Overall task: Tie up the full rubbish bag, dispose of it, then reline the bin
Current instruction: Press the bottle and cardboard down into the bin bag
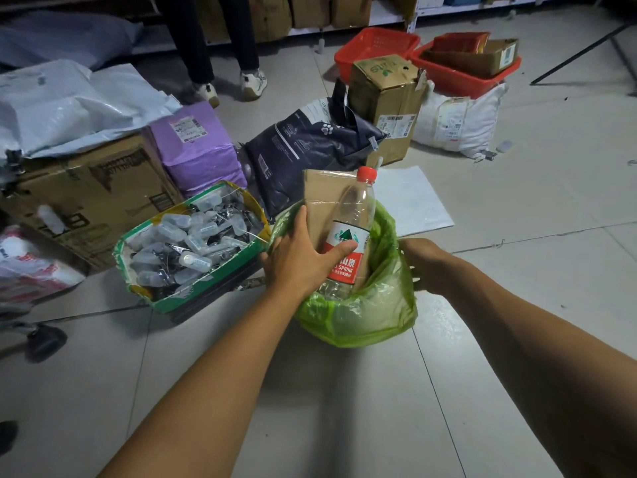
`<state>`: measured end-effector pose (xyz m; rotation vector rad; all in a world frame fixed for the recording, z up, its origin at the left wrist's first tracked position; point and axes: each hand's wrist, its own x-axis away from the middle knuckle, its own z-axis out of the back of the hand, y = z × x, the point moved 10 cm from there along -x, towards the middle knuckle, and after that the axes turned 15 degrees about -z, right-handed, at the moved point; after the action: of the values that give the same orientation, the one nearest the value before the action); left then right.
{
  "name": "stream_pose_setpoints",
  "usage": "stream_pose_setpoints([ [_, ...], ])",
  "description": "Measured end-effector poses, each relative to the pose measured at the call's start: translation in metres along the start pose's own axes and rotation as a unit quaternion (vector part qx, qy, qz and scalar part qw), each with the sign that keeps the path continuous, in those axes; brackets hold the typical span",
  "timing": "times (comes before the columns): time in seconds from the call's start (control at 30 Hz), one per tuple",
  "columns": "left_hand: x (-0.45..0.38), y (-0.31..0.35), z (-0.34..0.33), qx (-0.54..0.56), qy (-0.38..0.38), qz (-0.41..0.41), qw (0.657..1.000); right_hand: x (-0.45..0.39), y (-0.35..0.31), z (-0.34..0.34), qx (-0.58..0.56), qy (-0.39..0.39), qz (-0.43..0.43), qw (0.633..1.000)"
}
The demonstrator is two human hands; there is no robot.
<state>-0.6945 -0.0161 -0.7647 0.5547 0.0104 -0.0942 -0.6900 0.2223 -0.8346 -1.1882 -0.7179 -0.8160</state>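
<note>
A green rubbish bag [375, 312] lines a small bin on the tiled floor at centre. A clear plastic water bottle [355, 215] with a red cap and a brown cardboard piece [320, 201] stick up out of it. My left hand [303, 257] lies on the rubbish, fingers over the cardboard and thumb against the bottle's red label. My right hand [424, 263] grips the bag's right edge; its fingers are hidden behind the plastic. The bin itself is hidden under the bag.
A green-rimmed box [165, 305] of small plastic bottles stands just left of the bag. Cardboard boxes [89, 198], a purple parcel [196, 146] and a dark pouch [303, 150] lie behind. Red baskets [375, 46] and a person's legs [227, 46] are at the back.
</note>
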Motion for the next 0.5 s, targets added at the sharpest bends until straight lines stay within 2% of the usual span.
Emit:
stream_pose_setpoints([
  [0.07,-0.001,0.0,0.001,0.005,-0.002,-0.004,1.0,0.0,0.0,-0.004,-0.02,-0.024,0.008,0.999],
  [0.2,-0.005,-0.001,0.004,0.009,-0.01,-0.014,1.0,-0.002,-0.012,0.012,-0.092,0.007,0.052,0.994],
  [0.37,-0.007,-0.001,0.003,0.019,-0.023,-0.017,0.999,0.011,-0.038,0.031,-0.235,0.02,0.121,0.964],
  [0.5,-0.01,0.001,0.005,0.04,-0.035,-0.023,0.998,0.027,-0.058,0.044,-0.248,0.049,0.178,0.951],
])
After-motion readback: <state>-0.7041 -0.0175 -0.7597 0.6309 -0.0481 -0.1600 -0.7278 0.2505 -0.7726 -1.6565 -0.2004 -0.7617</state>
